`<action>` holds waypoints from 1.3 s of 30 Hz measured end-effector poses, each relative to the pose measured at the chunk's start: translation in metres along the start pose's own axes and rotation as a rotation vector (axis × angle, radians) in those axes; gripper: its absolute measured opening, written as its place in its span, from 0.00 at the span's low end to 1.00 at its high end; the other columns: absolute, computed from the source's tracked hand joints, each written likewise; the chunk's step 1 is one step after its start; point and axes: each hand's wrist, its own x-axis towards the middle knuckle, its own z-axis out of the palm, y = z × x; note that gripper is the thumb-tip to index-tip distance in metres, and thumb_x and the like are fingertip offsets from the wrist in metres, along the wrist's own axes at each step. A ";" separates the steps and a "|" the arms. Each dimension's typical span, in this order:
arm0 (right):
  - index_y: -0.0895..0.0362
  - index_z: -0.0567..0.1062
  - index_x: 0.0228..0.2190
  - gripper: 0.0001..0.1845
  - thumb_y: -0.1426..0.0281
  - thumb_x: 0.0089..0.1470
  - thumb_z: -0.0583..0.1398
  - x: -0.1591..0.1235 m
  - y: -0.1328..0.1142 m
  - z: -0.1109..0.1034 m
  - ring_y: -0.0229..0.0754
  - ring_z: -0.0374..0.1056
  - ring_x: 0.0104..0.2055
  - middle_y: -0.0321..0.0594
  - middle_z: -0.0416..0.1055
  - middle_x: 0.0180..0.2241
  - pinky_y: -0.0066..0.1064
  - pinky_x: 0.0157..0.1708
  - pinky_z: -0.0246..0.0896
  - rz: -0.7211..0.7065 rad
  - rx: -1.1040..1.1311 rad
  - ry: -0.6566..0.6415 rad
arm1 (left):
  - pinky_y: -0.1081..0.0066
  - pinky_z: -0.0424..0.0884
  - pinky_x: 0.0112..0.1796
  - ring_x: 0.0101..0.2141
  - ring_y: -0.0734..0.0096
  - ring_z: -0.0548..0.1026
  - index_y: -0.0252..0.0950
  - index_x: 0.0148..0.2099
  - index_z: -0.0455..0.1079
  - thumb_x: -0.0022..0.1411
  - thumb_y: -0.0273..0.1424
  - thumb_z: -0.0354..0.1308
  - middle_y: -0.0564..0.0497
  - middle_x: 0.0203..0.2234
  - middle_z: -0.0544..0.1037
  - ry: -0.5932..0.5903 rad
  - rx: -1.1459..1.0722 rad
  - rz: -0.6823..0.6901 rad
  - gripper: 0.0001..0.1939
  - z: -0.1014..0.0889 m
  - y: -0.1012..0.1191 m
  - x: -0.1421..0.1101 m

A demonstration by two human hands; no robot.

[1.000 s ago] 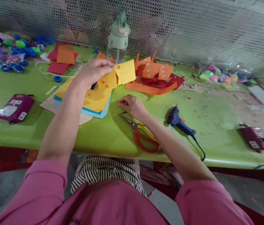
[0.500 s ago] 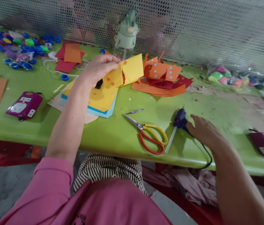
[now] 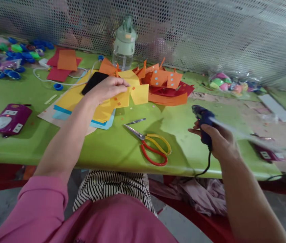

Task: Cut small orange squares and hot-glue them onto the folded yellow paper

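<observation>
My right hand (image 3: 220,138) is wrapped around a dark blue glue gun (image 3: 204,119), raised above the table with a translucent glue stick (image 3: 236,128) jutting out to the right. Between the fingertips of my left hand (image 3: 111,88) is a yellow paper piece (image 3: 140,94) with small orange squares on it. Under that hand lie stacked yellow sheets (image 3: 67,98) over blue and pale ones, with a black phone (image 3: 94,82) on top. Scissors (image 3: 149,143) with yellow and red handles and small tweezers (image 3: 136,121) lie between my hands.
Orange and red paper pieces (image 3: 168,81) stand behind the left hand, near a pale green bottle (image 3: 124,44). Purple power strips (image 3: 9,118) sit at both sides. Colourful small parts (image 3: 16,55) and a plastic bag (image 3: 234,82) lie at the back, before a perforated metal panel (image 3: 196,33).
My right hand has picked the glue gun up off the table and turned it. My left hand has lowered the yellow paper piece a little toward the table.
</observation>
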 end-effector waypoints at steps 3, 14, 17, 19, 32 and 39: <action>0.50 0.76 0.35 0.14 0.55 0.51 0.66 -0.008 -0.030 0.028 0.38 0.68 0.21 0.37 0.73 0.28 0.32 0.18 0.59 0.122 0.049 -0.049 | 0.66 0.67 0.47 0.41 0.67 0.75 0.39 0.38 0.78 0.58 0.34 0.61 0.53 0.35 0.80 -0.023 -0.011 0.008 0.08 0.003 0.002 -0.001; 0.50 0.74 0.38 0.22 0.46 0.53 0.61 -0.007 -0.074 0.089 0.44 0.74 0.34 0.41 0.74 0.37 0.38 0.29 0.74 0.080 0.370 -0.218 | 0.67 0.67 0.48 0.43 0.68 0.75 0.36 0.38 0.77 0.59 0.33 0.63 0.53 0.34 0.79 -0.129 -0.069 0.032 0.06 0.011 0.019 -0.009; 0.51 0.72 0.35 0.16 0.53 0.54 0.63 -0.004 -0.079 0.094 0.41 0.72 0.29 0.37 0.72 0.32 0.38 0.32 0.74 0.012 0.285 -0.139 | 0.67 0.68 0.46 0.40 0.69 0.75 0.36 0.37 0.76 0.59 0.32 0.62 0.53 0.33 0.79 -0.144 -0.052 0.044 0.06 0.015 0.021 -0.009; 0.51 0.71 0.33 0.13 0.56 0.55 0.63 0.000 -0.081 0.098 0.40 0.70 0.27 0.35 0.71 0.29 0.38 0.32 0.73 -0.021 0.219 -0.044 | 0.67 0.68 0.44 0.39 0.69 0.75 0.37 0.37 0.76 0.60 0.33 0.61 0.53 0.32 0.78 -0.152 -0.048 0.058 0.06 0.020 0.022 -0.010; 0.48 0.61 0.37 0.22 0.48 0.54 0.62 0.043 -0.068 0.131 0.45 0.74 0.38 0.37 0.71 0.35 0.43 0.40 0.73 -0.141 -0.056 0.185 | 0.68 0.69 0.46 0.43 0.68 0.77 0.35 0.42 0.76 0.60 0.31 0.61 0.51 0.37 0.81 -0.207 -0.085 0.084 0.08 0.041 0.025 -0.013; 0.48 0.62 0.43 0.19 0.51 0.58 0.60 0.045 -0.067 0.136 0.46 0.72 0.40 0.37 0.71 0.38 0.43 0.40 0.71 -0.189 -0.143 0.171 | 0.67 0.70 0.48 0.45 0.67 0.77 0.37 0.44 0.77 0.60 0.30 0.60 0.51 0.39 0.82 -0.237 -0.098 0.069 0.10 0.042 0.030 -0.015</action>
